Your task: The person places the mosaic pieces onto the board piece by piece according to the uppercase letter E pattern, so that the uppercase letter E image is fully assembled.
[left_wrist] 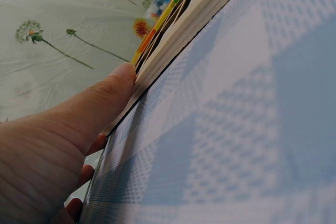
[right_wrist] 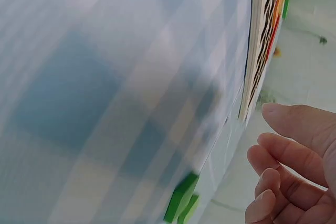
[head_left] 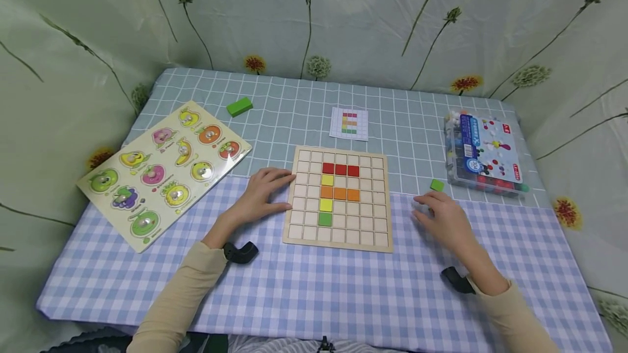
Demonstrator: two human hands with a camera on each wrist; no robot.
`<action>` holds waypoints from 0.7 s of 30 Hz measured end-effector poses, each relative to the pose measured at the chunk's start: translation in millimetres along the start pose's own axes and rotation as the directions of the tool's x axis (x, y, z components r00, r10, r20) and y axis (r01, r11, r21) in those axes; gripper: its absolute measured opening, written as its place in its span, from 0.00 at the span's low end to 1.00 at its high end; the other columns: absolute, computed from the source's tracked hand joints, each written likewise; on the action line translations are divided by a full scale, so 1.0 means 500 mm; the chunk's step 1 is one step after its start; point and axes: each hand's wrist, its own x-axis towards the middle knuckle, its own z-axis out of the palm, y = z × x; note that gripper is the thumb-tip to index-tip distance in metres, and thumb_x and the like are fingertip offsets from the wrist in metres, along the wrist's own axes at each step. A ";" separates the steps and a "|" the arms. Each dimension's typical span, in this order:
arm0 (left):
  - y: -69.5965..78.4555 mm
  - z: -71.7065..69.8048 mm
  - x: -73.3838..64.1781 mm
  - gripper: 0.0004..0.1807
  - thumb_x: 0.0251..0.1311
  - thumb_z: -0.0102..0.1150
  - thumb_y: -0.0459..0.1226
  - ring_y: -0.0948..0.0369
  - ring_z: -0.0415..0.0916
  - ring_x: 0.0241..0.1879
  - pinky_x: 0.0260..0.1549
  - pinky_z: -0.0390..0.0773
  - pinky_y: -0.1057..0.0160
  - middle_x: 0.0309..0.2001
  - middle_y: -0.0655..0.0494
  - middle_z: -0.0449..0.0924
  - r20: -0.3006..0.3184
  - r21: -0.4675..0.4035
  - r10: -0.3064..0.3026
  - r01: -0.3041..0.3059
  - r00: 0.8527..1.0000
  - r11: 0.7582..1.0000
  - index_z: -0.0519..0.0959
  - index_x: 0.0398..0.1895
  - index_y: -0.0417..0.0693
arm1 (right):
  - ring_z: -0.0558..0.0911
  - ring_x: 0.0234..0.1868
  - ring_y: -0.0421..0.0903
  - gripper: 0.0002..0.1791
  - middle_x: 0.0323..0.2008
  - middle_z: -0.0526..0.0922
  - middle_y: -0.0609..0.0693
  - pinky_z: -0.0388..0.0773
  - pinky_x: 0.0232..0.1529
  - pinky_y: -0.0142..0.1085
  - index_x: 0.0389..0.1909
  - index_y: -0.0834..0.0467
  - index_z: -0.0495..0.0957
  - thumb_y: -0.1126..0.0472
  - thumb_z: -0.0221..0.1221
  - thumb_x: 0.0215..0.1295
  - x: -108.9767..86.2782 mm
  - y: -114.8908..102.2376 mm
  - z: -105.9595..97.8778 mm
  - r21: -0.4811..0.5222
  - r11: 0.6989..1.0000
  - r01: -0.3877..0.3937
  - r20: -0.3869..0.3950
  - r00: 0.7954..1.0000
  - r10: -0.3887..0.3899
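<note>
A wooden grid board lies on the checked cloth, with red tiles in a row of three. Below them come a yellow tile, a row of three orange tiles, another yellow tile and a green tile. My left hand rests at the board's left side, its thumb right at the edge. To the right of the board, my right hand holds nothing, fingers loosely bent. Beside its fingertips lies a loose green tile; the right wrist view shows two green pieces.
Behind the board lies a pattern card with coloured squares. At left is a fruit puzzle board, with a green block beyond it. A clear plastic case with coloured balls stands at right.
</note>
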 end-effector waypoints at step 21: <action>-0.001 0.000 0.001 0.38 0.49 0.68 0.47 0.49 0.59 0.64 0.61 0.55 0.42 0.64 0.48 0.69 -0.007 -0.011 0.010 -0.010 1.000 1.000 0.69 0.64 0.48 | 0.73 0.25 0.44 0.14 0.33 0.82 0.59 0.65 0.23 0.30 0.38 0.67 0.83 0.67 0.68 0.48 -0.022 0.058 -0.022 0.004 0.996 -0.090 -0.005 0.996 0.090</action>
